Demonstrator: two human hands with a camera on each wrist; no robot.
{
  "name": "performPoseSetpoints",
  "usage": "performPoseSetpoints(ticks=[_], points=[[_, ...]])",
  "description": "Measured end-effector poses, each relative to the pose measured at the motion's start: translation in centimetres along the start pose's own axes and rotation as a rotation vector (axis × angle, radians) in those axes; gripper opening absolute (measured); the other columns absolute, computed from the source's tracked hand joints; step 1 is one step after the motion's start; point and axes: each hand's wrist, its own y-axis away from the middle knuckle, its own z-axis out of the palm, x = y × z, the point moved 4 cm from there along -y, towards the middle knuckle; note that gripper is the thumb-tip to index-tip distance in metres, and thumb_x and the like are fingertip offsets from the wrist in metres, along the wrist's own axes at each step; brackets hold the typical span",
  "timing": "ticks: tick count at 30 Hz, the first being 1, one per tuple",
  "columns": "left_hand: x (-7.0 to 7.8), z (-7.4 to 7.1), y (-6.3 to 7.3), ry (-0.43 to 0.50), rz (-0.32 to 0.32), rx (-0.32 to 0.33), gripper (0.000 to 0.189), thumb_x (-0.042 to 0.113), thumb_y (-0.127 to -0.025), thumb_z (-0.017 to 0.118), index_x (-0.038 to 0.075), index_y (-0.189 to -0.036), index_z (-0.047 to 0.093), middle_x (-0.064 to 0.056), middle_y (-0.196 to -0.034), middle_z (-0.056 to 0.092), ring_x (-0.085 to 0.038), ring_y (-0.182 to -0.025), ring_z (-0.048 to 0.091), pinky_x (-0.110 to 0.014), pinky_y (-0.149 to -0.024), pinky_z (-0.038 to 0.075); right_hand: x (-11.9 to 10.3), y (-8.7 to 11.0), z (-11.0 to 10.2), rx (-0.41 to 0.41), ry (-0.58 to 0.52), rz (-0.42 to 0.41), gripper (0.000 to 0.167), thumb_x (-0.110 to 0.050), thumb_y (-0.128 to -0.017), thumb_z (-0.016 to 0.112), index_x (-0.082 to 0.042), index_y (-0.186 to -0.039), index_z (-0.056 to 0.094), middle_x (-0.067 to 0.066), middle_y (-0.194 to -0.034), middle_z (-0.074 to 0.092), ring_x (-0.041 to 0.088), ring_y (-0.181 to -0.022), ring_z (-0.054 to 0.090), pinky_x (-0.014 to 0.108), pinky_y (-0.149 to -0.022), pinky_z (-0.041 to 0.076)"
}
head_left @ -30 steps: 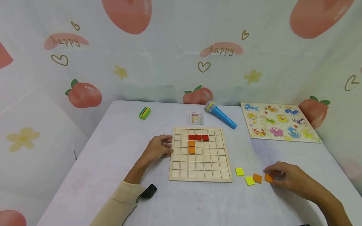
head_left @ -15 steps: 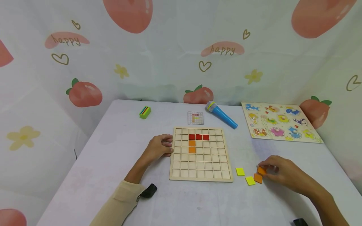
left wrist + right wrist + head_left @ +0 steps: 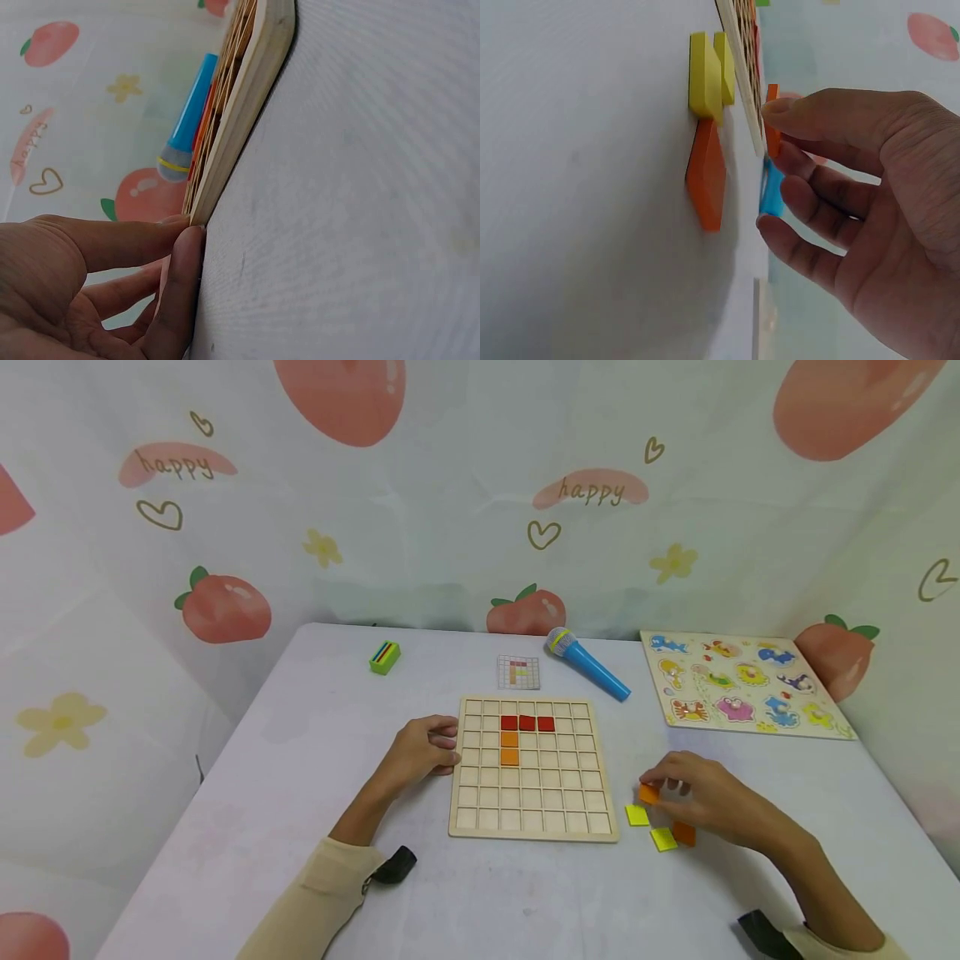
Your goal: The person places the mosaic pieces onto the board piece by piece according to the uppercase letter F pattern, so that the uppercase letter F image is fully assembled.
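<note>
1 tile (image 3: pixel 648 794) in right hand (image 3: pixel 701 792), board (image 3: pixel 551 797) in left (image 3: pixel 418 748)

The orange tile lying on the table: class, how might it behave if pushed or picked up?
The orange tile would probably stay stiff, as its edges look straight and its face flat. Lying flat, it should slide rather than roll or tip. Pushed toward the nearby yellow tile, it would likely nudge that along.

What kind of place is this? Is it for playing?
Probably a play corner: a white table against a peach-printed backdrop. The wooden grid board, the animal puzzle and the blue microphone suggest it. Whether it's in a home or a school, I can't tell.
</note>
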Motion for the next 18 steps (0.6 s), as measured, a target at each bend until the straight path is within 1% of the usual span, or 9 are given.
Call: performPoseSetpoints(ticks=[7, 13, 15, 18], points=[[0.1, 0.2, 0.0, 0.005, 0.0, -0.002, 0.061, -0.008, -0.087, 0.078, 0.001, -0.145, 0.061, -0.015, -0.132, 0.066, -0.023, -0.112, 0.068, -0.031, -0.075, 0.068, -1.6, -1.7, 0.3, -0.006, 0.011, -0.055, 0.031, -0.025, -0.092, 0.083, -0.017, -0.121, 0.078, -0.01, -0.109, 0.067, 0.012, -0.097, 0.058, 0.023, -0.08, 0.059], [0.2, 0.2, 0.1, 0.001, 0.003, -0.001, 0.061, -0.008, -0.087, 0.077, 0.0, -0.145, 0.061, -0.016, -0.132, 0.066, -0.024, -0.112, 0.068, -0.031, -0.075, 0.068, -3.5, -3.5, 1.0, 0.002, -0.004, -0.133, 0.032, -0.027, -0.093, 0.083, -0.015, -0.122, 0.078, -0.008, -0.111, 0.068, 0.012, -0.099, 0.059, 0.025, -0.082, 0.059], [0.1, 0.1, 0.1, 0.005, -0.001, 0.004, 0.061, -0.008, -0.087, 0.077, 0.001, -0.145, 0.061, -0.015, -0.131, 0.066, -0.023, -0.112, 0.067, -0.031, -0.075, 0.068, -4.2, -4.1, 1.3, -0.004, -0.011, -0.157, 0.031, -0.026, -0.093, 0.083, -0.015, -0.122, 0.078, -0.007, -0.113, 0.068, 0.013, -0.102, 0.059, 0.027, -0.085, 0.061], [0.1, 0.0, 0.1, 0.01, -0.002, 0.008, 0.061, -0.008, -0.086, 0.078, 0.001, -0.144, 0.062, -0.014, -0.13, 0.067, -0.023, -0.112, 0.067, -0.03, -0.074, 0.068, -5.4, -5.0, 1.8, -0.022, -0.022, -0.187, 0.03, -0.022, -0.094, 0.082, -0.014, -0.123, 0.078, -0.005, -0.116, 0.069, 0.016, -0.107, 0.06, 0.034, -0.092, 0.062]])
